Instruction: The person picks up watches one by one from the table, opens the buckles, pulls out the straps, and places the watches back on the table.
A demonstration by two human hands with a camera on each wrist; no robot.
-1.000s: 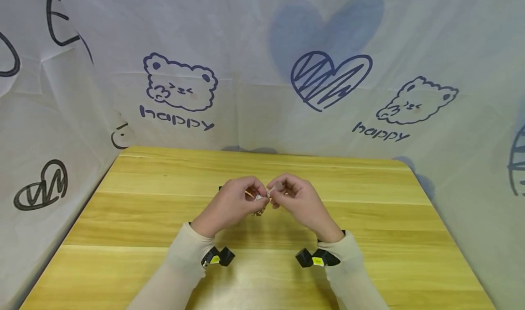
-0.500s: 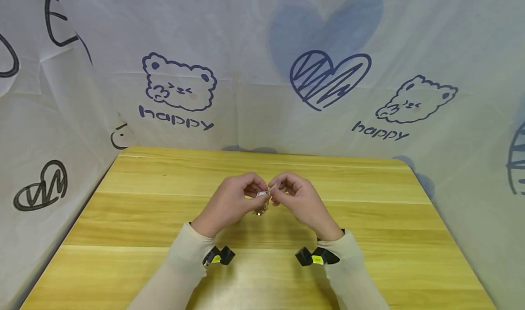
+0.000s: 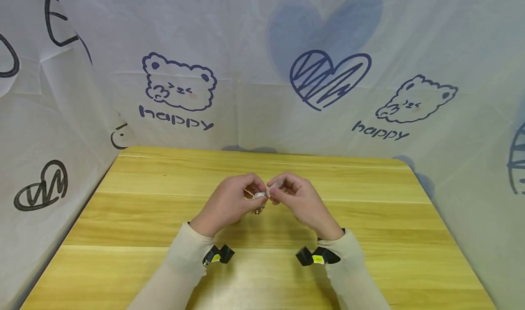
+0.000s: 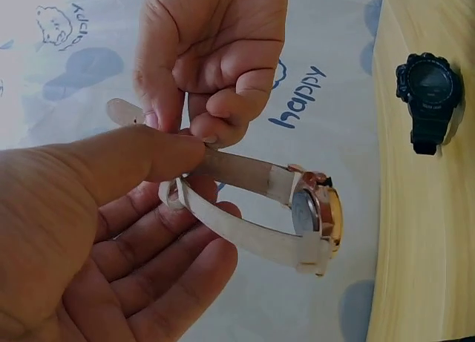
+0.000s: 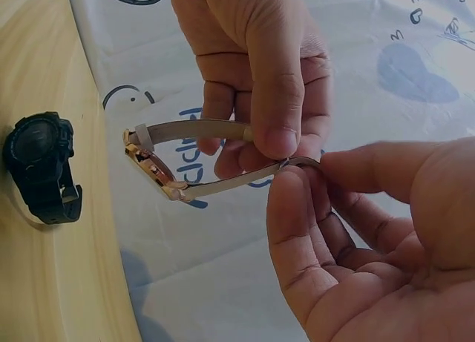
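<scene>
A wristwatch (image 4: 245, 231) with a whitish strap and a rose-gold case (image 4: 325, 212) hangs between my two hands above the table. My left hand (image 3: 231, 201) pinches its strap between thumb and fingers close to the buckle end. Thumb and fingertips of my right hand (image 3: 301, 204) hold the other strap part, whose rounded tip (image 4: 125, 112) pokes out past them in the left wrist view. The two strap parts come together at the fingertips, forming a loop with the case (image 5: 152, 168) at its far end. My fingers partly hide the buckle area.
A black digital watch (image 4: 430, 90) lies on the wooden table (image 3: 143, 228); in the head view it is out of sight. White cloth (image 3: 254, 50) with blue drawings hangs behind and beside the table. Small black cameras (image 3: 219, 255) sit on both wrists.
Both hands stay in nearly the same place. The watch case below the left hand swung out half a second ago and is now tucked closer to it; the right fingertips shifted slightly on the strap.
</scene>
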